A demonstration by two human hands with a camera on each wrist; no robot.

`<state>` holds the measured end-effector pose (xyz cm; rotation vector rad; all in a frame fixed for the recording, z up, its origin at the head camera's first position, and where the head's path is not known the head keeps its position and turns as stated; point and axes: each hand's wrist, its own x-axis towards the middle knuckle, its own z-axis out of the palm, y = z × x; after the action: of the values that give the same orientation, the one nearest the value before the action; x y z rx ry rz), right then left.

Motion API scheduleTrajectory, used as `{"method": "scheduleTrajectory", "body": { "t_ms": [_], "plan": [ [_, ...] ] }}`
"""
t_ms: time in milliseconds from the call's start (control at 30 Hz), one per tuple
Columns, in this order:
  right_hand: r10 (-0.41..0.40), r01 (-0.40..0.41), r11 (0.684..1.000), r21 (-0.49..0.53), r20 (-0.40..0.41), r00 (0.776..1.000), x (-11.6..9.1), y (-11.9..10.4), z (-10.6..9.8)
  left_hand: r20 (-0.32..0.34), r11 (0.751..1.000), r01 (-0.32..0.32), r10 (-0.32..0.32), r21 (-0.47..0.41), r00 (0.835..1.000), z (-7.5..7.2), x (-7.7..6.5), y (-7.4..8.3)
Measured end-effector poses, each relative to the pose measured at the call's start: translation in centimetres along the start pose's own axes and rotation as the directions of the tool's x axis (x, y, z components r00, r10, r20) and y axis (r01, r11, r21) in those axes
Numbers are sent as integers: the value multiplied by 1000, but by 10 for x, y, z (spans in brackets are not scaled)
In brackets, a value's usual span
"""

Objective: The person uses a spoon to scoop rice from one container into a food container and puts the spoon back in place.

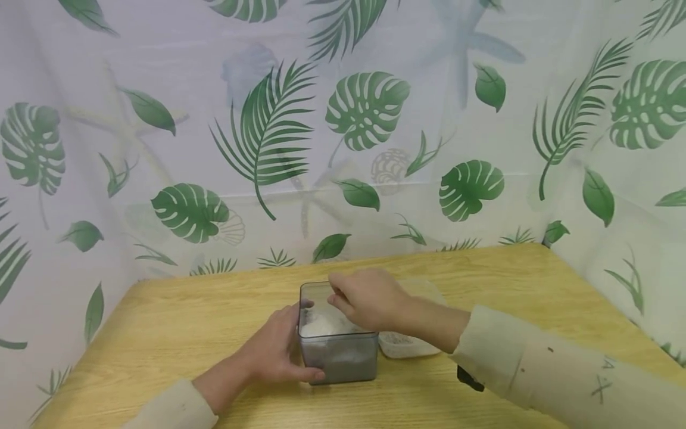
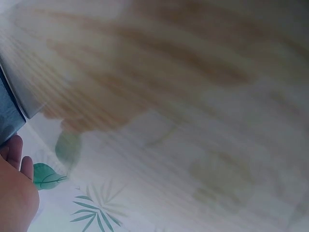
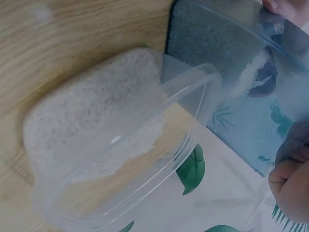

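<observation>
A grey see-through box point(image 1: 343, 357) holding white grains like rice point(image 1: 321, 326) stands on the table. My left hand point(image 1: 276, 345) grips its left side, thumb along the front; in the left wrist view only part of that hand point(image 2: 17, 188) shows beneath the box's corner point(image 2: 9, 108). My right hand point(image 1: 370, 298) is curled over the box's right rim. In the right wrist view its bent fingers point(image 3: 285, 176) close on a dark translucent handle point(image 3: 292, 140); I cannot tell what it belongs to. Right beside the box sits a clear plastic tub point(image 3: 96, 121) with whitish grains in it.
Both containers stand on a wood-grain table point(image 1: 214, 310). Behind and at the sides hangs a white curtain point(image 1: 300, 149) printed with green leaves. My right forearm point(image 1: 429, 322) passes over the clear tub.
</observation>
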<state>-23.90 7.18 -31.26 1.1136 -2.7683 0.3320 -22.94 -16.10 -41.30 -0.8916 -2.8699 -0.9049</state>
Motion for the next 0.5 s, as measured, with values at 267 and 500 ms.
{"method": "scheduleTrajectory", "body": {
  "t_ms": [267,500],
  "plan": [
    [-3,5,999,54,-27,1000,-4,4,-3,-1,1000,-7,7,-8,1000,1,0,-1],
    [0,12,997,73,-161,987,-12,13,-3,-14,999,-36,36,-26,999,2,1,0]
  ]
}}
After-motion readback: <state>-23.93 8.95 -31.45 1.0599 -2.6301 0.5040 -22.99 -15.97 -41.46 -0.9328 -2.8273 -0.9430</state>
